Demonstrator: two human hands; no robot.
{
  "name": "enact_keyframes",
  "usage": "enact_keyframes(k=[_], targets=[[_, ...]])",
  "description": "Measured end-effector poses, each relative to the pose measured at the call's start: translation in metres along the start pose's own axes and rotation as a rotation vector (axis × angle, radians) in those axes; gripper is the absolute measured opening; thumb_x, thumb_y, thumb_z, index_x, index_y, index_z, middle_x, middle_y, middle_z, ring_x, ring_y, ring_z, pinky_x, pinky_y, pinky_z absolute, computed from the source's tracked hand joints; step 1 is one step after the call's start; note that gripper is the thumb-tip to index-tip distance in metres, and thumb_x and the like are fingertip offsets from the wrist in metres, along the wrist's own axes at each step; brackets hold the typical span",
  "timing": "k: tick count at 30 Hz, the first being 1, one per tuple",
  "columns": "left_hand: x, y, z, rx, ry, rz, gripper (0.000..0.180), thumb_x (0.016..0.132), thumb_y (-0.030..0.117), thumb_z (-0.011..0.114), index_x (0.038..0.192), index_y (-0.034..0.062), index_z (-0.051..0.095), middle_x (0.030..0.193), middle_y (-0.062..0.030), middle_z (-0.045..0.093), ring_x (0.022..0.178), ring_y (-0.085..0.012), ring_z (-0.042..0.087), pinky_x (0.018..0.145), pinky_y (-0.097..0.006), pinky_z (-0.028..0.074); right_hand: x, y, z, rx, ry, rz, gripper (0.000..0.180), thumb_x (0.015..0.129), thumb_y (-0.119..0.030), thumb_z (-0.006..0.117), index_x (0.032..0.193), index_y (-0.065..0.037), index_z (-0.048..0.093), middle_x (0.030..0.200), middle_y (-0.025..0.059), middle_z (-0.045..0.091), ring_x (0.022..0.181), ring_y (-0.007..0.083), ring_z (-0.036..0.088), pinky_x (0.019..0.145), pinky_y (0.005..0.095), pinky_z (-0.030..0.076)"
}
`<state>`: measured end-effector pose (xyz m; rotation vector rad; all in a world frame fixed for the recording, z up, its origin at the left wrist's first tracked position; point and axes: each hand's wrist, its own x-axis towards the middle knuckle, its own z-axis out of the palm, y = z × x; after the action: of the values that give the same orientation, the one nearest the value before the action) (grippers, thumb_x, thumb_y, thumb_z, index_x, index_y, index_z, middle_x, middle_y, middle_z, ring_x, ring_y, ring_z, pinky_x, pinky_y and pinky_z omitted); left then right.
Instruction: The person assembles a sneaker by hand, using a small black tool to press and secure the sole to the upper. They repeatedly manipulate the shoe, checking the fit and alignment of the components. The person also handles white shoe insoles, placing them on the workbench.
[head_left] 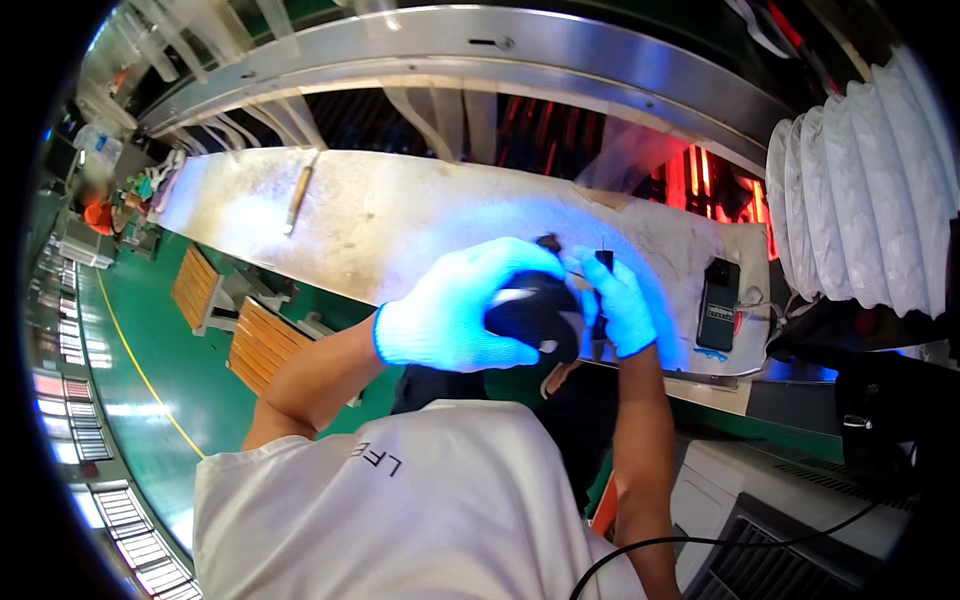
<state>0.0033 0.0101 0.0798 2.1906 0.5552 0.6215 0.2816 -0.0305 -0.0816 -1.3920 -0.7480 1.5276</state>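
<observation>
the gloved left hand (445, 308) is clamping a rounded black piece (530, 316) near the pale table's (370, 212) near edge; a loosening grasp could be letting it slip off. the gloved right hand (627, 310) is gripping a slim black tool (604, 261), thin tip pointing away; a skid could be jabbing the left glove. a stick-like tool (299, 198) is lying far left, open surface is stretching handward, and a dark phone-like device (716, 318) is narrowing the right.
</observation>
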Motion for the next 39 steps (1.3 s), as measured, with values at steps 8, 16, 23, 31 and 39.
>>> enact_keyframes(k=[8, 16, 23, 31, 39], targets=[[-0.101, -0.130, 0.014, 0.208, 0.248, -0.172, 0.063, 0.072, 0.020, 0.102, 0.128, 0.0072, 0.076, 0.117, -0.0163, 0.080, 0.109, -0.0311, 0.080, 0.098, -0.041, 0.063, -0.028, -0.060, 0.028, -0.437, 0.112, -0.216, 0.028, 0.086, -0.014, 0.091, 0.108, -0.002, 0.079, 0.085, 0.0028, 0.075, 0.070, 0.0107, 0.068, 0.056, 0.0283, 0.051], [-0.093, -0.107, 0.004, 0.353, -0.076, -0.294, 0.104, 0.066, 0.035, 0.100, 0.157, 0.0053, 0.059, 0.143, -0.0225, 0.070, 0.133, -0.0431, 0.066, 0.116, -0.050, 0.053, -0.036, -0.051, 0.053, -0.552, 0.166, -0.157, 0.024, 0.086, -0.016, 0.091, 0.104, -0.004, 0.080, 0.079, 0.0018, 0.070, 0.063, 0.0113, 0.060, 0.056, 0.0329, 0.048], [-0.036, -0.043, 0.032, 0.507, -0.119, -0.315, 0.140, 0.065, 0.043, 0.101, 0.177, 0.0117, 0.024, 0.174, -0.0386, 0.031, 0.149, -0.0585, 0.050, 0.123, -0.056, 0.047, -0.029, -0.049, 0.043, -0.513, 0.133, -0.120, 0.029, 0.088, -0.022, 0.092, 0.108, -0.004, 0.079, 0.079, 0.0033, 0.071, 0.059, 0.0122, 0.060, 0.052, 0.0318, 0.046], [-0.019, -0.049, 0.066, 0.539, -0.075, -0.311, 0.139, 0.061, 0.041, 0.104, 0.177, 0.0185, 0.031, 0.162, -0.0354, 0.043, 0.140, -0.0558, 0.057, 0.116, -0.056, 0.054, -0.009, -0.020, 0.002, 0.773, 0.474, -0.224, 0.029, 0.110, -0.035, 0.072, 0.095, -0.012, 0.065, 0.076, 0.0033, 0.062, 0.055, 0.0170, 0.058, 0.051, 0.0337, 0.049], [-0.016, -0.045, 0.067, 0.621, -0.153, -0.345, 0.137, 0.058, 0.042, 0.105, 0.175, 0.0301, 0.035, 0.173, -0.0385, 0.029, 0.144, -0.0563, 0.057, 0.116, -0.057, 0.055, -0.002, 0.001, 0.018, 0.913, 0.500, -0.259, 0.041, 0.117, -0.048, 0.058, 0.092, -0.016, 0.060, 0.072, 0.0024, 0.058, 0.055, 0.0192, 0.052, 0.056, 0.0369, 0.045]])
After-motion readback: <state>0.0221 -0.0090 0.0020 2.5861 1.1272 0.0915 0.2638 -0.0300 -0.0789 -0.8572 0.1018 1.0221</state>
